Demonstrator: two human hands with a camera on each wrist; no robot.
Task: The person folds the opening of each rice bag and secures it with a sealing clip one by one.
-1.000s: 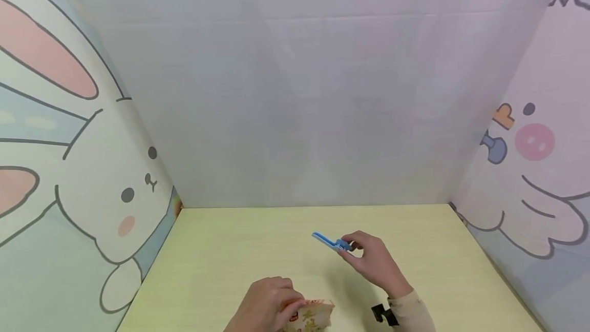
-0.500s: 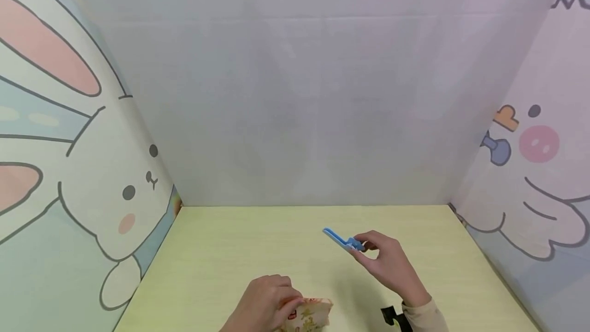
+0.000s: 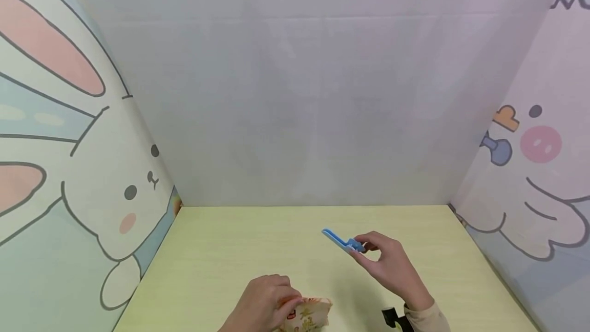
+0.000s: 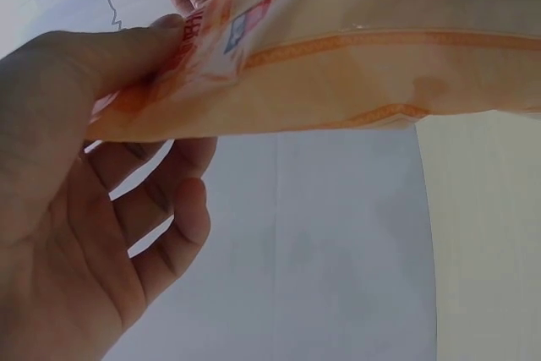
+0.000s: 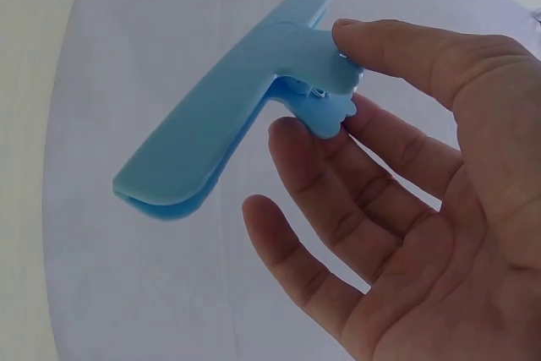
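Note:
Between thumb and fingers, my left hand [image 3: 265, 304] pinches the top edge of a printed snack bag [image 3: 308, 315], low in the middle of the head view. In the left wrist view the plastic bag [image 4: 355, 65] shows orange bands and red print, with the thumb on top and the other fingers beneath. My right hand [image 3: 389, 265] holds a blue bag clip [image 3: 340, 241] in the air, to the right of the bag and farther from me. The right wrist view shows thumb and fingers on the handles of the clip [image 5: 211, 124], a spring between them and its long jaws together.
A pale yellow table [image 3: 230, 240] spreads under both hands. A grey-white back wall [image 3: 295, 106] stands behind it, with side walls bearing a cartoon rabbit [image 3: 106, 204] and a white cartoon character [image 3: 530, 183]. A black strap piece [image 3: 397, 318] sits by the right sleeve.
My right hand has moved a little to the right with the bag clip, then stayed nearly still. The left hand keeps its grip on the snack bag.

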